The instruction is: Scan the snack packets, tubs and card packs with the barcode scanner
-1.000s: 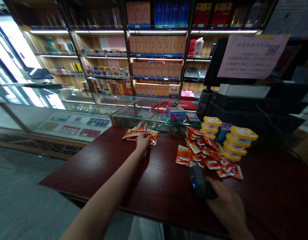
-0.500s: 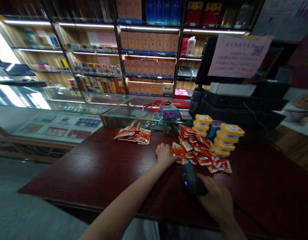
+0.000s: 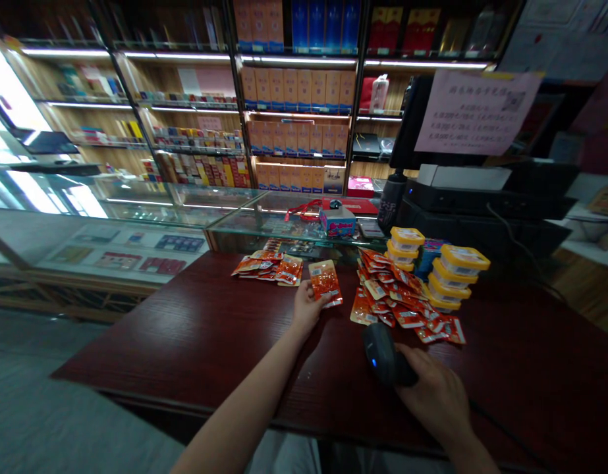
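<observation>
My left hand (image 3: 307, 308) is closed on an orange snack packet (image 3: 325, 282), pinched at its lower left edge and tilted up above the counter. My right hand (image 3: 435, 388) grips a black barcode scanner (image 3: 380, 355) that shows a blue light; its cable runs off to the lower right. A large heap of similar orange packets (image 3: 395, 293) lies just beyond the scanner. Left of my left hand rests a smaller pile of packets (image 3: 269, 268). Two stacks of yellow-lidded tubs, a nearer stack (image 3: 452, 280) and a farther one (image 3: 404, 247), stand behind the heap.
The dark red wooden counter (image 3: 185, 342) meets a glass display case (image 3: 244, 217) at the back. On the glass sit a small blue-and-pink box (image 3: 337, 222) and a red lanyard (image 3: 304, 209). A monitor with a paper sign (image 3: 474, 112) and a black machine (image 3: 486, 201) stand at right.
My left hand has taken a packet from the large heap's left side, lifting it and moving left. My right hand still holds the scanner in nearly the same place.
</observation>
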Available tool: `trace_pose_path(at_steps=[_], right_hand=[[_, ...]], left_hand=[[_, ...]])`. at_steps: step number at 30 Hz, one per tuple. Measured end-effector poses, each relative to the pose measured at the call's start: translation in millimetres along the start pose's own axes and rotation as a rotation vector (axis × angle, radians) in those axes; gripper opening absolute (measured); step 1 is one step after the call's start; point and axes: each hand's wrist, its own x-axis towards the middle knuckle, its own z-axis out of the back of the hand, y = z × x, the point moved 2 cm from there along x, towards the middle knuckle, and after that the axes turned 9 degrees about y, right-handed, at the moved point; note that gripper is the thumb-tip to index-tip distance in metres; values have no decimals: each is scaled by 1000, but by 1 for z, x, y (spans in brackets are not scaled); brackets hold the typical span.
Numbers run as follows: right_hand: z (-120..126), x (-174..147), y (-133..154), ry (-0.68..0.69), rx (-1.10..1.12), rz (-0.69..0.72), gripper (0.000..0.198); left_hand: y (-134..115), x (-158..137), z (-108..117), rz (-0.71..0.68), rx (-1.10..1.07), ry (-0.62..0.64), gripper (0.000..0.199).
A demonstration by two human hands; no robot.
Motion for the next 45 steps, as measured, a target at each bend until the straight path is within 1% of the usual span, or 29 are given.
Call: trace_pose_path(at_steps=[2, 4, 6, 8, 10, 13, 16, 21, 25, 28, 30, 32, 36, 38, 40, 42, 45], right_hand=[[7, 4, 5, 15, 74, -41, 38], [14, 10, 11, 39, 158, -134, 38], [20, 18, 19, 69, 264, -221, 33], [24, 25, 30, 69, 410, -211, 32], [26, 32, 41, 61, 544, -162, 36], [28, 37, 56, 82, 656, -132, 38], [31, 38, 66, 107, 702, -146, 38], [35, 38, 71, 151, 745, -150, 41], [36, 38, 73, 116, 771, -133, 41], [35, 38, 75, 122, 781, -129, 35], [34, 37, 74, 115, 740, -107, 34], [30, 35, 67, 91, 634, -87, 35], [20, 25, 42, 40, 253, -69, 31], [14, 19, 28, -10, 76, -17, 30], [7, 13, 17, -39, -53, 44, 31], [1, 8, 9, -38, -127, 88, 31], [-5, 5, 5, -40, -175, 120, 34]], left_hand=[[2, -2, -1, -51, 2, 17, 49], [5, -2, -1, -64, 54, 18, 42], [8, -2, 0, -62, 82, -7, 37], [10, -1, 1, -62, 99, -36, 37], [10, -1, 2, -67, 109, -43, 37], [10, -2, 2, -79, 135, -34, 36], [11, -1, 3, -95, 170, -36, 37], [16, 0, 2, -86, 139, -8, 40], [18, 1, 2, -70, 127, 1, 43], [18, 2, 4, -86, 163, -39, 39], [19, 2, 5, -90, 167, -48, 37], [19, 3, 5, -85, 148, -33, 37], [20, 3, 5, -74, 165, -14, 34], [19, 3, 5, -63, 187, -8, 31], [18, 2, 5, -44, 217, -16, 28], [17, 1, 5, -26, 232, -28, 25], [14, -1, 5, -6, 165, -52, 26]])
